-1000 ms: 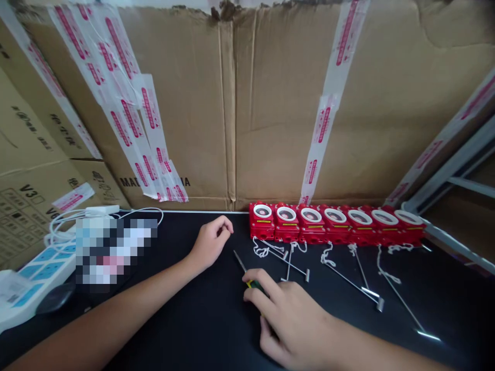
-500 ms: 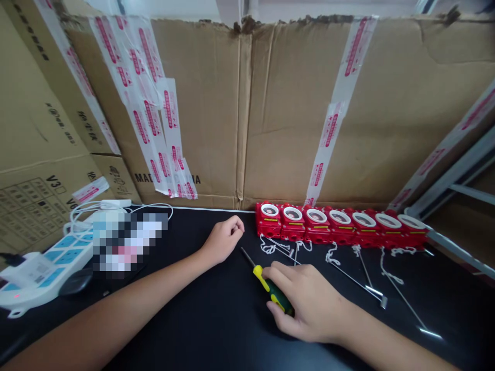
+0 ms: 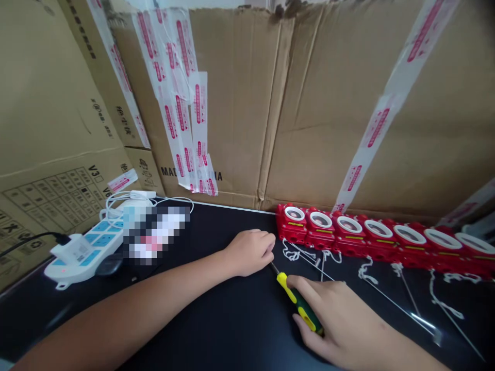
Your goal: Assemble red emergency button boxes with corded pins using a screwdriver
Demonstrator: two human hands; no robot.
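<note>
My right hand [image 3: 332, 319] is wrapped round the green and yellow handle of a screwdriver [image 3: 301, 304]. Its metal shaft points up and to the left, reaching the underside of my left hand [image 3: 251, 252]. The tip of the shaft is hidden there. Closed with its fingers curled in, my left hand is over the black table [image 3: 216, 314]; whatever it may hold does not show. Just beyond both hands stands a row of several red boxes [image 3: 350, 232] with white-rimmed round windows. Small metal hammers [image 3: 425, 327] on white cords lie in front of them.
To the left, a white power strip [image 3: 87, 257] carries a plugged-in white adapter [image 3: 75, 251] and a black plug [image 3: 109, 265]. White cable coils behind it, beside a blurred-out item [image 3: 157, 237]. Taped cardboard [image 3: 240, 103] walls the back and left of the table.
The view has turned, so the scene sits farther right. My left hand has come closer to the screwdriver's tip, which it now hides. My right hand still grips the handle.
</note>
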